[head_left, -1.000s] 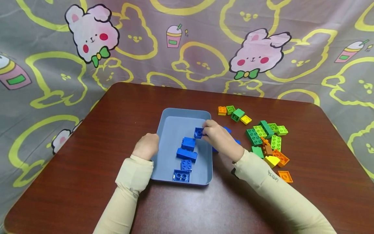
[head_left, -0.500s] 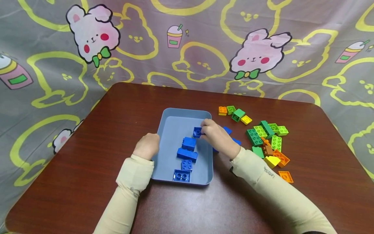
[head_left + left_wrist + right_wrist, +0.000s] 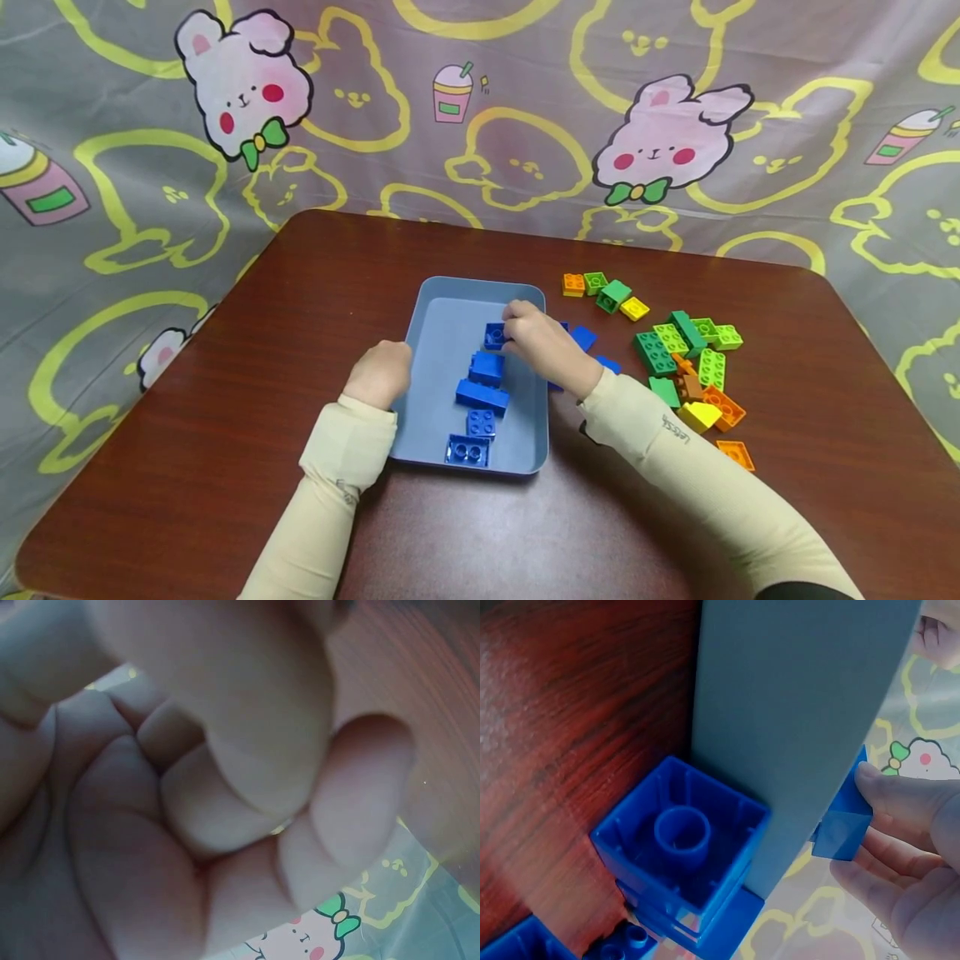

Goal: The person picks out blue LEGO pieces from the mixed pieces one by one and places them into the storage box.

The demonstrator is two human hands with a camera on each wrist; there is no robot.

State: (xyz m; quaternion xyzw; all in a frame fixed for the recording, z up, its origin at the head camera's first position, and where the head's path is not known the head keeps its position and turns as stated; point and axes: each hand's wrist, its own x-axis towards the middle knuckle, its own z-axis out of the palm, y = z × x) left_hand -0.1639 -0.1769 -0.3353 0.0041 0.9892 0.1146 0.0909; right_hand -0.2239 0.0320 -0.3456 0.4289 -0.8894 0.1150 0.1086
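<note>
My right hand point(image 3: 542, 340) reaches over the right wall of a blue-grey tray point(image 3: 442, 333), pinching a blue toy building brick point(image 3: 494, 336) between thumb and fingers. In the right wrist view, that brick point(image 3: 845, 817) shows beyond the tray wall, its hollow underside facing my head camera. Below it in the tray lie several blue bricks point(image 3: 482, 397) in a rough column, one turned hollow side up. My left hand point(image 3: 378, 373) rests beside the tray's left rim with fingers curled in. The left wrist view shows nothing between these fingers point(image 3: 217, 795).
Right of the tray are more blue bricks point(image 3: 582, 337), partly behind my right hand. Farther right on the brown table point(image 3: 322, 292) lie green bricks point(image 3: 655, 353), yellow bricks point(image 3: 699, 416) and orange bricks point(image 3: 736, 455). A patterned curtain point(image 3: 517, 83) hangs behind the table.
My right hand has moved left and slightly away from me, carrying the blue brick farther over the tray. The left hand has stayed by the tray's left rim.
</note>
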